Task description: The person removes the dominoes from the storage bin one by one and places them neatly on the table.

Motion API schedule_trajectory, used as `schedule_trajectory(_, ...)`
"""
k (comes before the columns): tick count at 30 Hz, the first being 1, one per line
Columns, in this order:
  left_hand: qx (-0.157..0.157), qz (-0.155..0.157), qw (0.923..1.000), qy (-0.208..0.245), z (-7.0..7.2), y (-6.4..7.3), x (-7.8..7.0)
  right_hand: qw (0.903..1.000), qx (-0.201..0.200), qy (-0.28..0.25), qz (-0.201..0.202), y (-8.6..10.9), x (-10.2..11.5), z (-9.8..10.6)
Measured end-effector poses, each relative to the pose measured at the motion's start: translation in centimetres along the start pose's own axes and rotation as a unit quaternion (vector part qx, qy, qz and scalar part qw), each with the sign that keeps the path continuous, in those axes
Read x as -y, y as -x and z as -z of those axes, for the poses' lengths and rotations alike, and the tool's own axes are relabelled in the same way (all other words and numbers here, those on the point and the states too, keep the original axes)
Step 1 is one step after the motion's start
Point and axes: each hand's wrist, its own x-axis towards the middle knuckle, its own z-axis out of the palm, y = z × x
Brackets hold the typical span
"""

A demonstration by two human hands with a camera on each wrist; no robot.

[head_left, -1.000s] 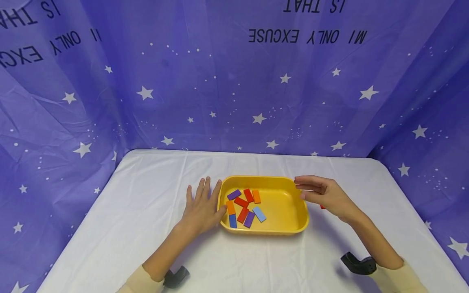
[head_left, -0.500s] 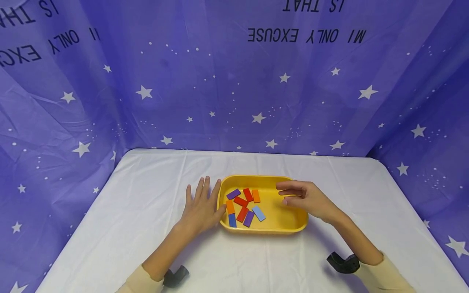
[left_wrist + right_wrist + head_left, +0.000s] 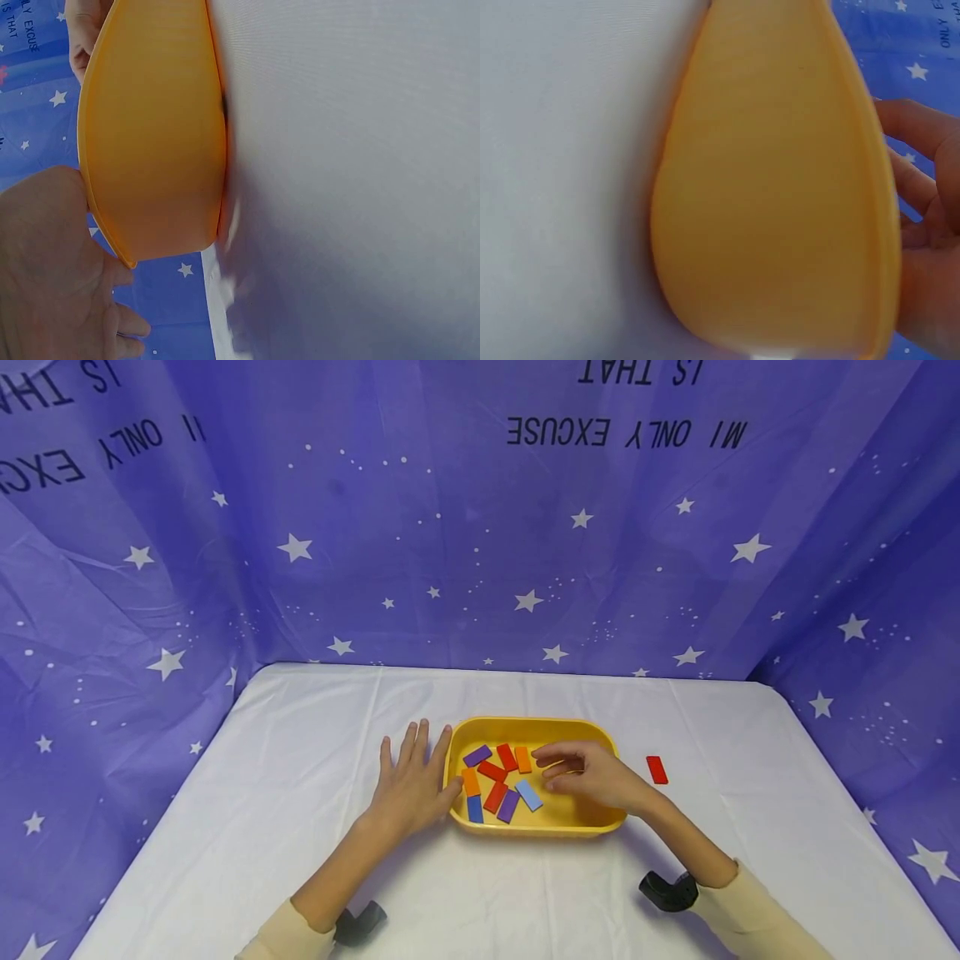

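In the head view, a yellow plastic tub stands on the white table with several small flat rectangular blocks in its left half. Among them are a light blue block, an orange block and a purple block. My left hand has its fingers spread beside the tub, the thumb at the left rim. Over the tub's right half hovers my right hand, fingers loosely bent near the light blue and orange blocks, holding nothing visible. Both wrist views show mostly the tub's outer wall.
A red block lies on the white tablecloth right of the tub. Behind the table hangs a purple curtain with stars and lettering. Dark camera mounts sit at the wrists.
My right hand has moved left from the tub's right rim to above its inside. The red block on the table, earlier covered by that hand, now shows fully. My left hand has stayed put.
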Motion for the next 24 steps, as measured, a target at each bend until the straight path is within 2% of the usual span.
schedule_trajectory(5, 0.001, 0.002, 1.0, 0.005, 0.0, 0.0, 0.0, 0.9997, 0.021, 0.015, 0.005, -0.6, -0.7, -0.4)
schedule_trajectory(16, 0.0, 0.002, 1.0, 0.007, -0.1, -0.1, 0.0, 0.9965, 0.048, 0.046, -0.051, -1.5, -1.2, -0.9)
schedule_trajectory(24, -0.005, -0.003, 1.0, 0.001, -0.2, -0.1, 0.1, 0.9932, 0.061, 0.076, -0.064, -2.3, -1.4, -1.2)
